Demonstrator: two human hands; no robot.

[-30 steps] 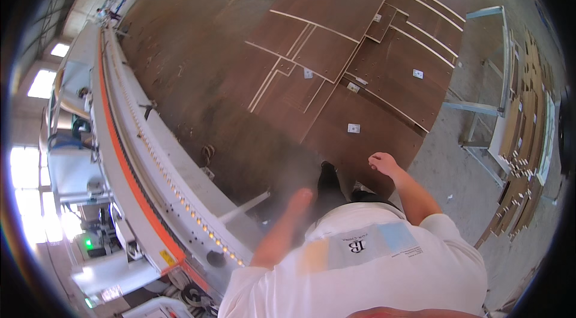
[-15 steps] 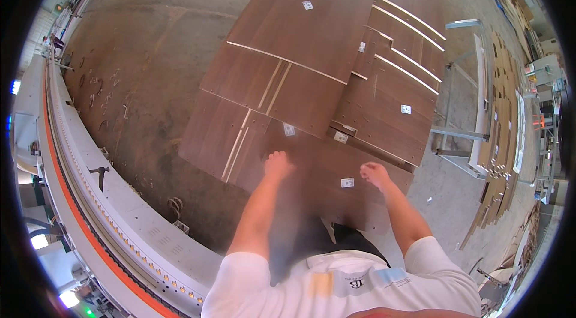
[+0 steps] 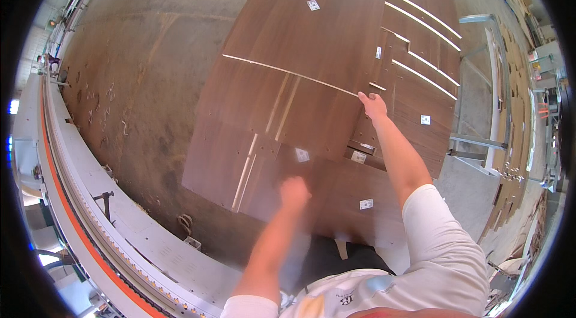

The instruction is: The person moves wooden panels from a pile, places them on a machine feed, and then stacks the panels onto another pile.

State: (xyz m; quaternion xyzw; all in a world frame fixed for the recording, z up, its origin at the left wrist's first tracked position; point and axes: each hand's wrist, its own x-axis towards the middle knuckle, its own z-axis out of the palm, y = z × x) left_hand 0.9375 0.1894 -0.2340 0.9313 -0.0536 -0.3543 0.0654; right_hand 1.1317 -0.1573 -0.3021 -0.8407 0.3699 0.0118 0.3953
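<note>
Dark brown wood-grain boards lie overlapped in a broad stack in front of me. My right hand point(image 3: 373, 105) reaches forward to the near right corner of the large far board point(image 3: 300, 36), its fingers closed at the pale edge there. My left hand point(image 3: 295, 192) hovers over or rests on the near board point(image 3: 342, 183); motion smears its fingers, and I cannot tell whether it touches. Small white labels, one of them a near label point(image 3: 366, 204), sit on several boards. Left of my left hand, pale strips point(image 3: 245, 174) mark the board edges.
Along the left runs a long grey machine point(image 3: 120, 216) with an orange stripe. A metal frame point(image 3: 480, 138) stands right of the boards, with stacked brown panels point(image 3: 513, 120) beyond it. Curled scraps point(image 3: 108, 99) litter the concrete floor on the left.
My right hand has moved forward to the far board's corner. My left hand has shifted slightly right and nearer to me. The view has also shifted a little.
</note>
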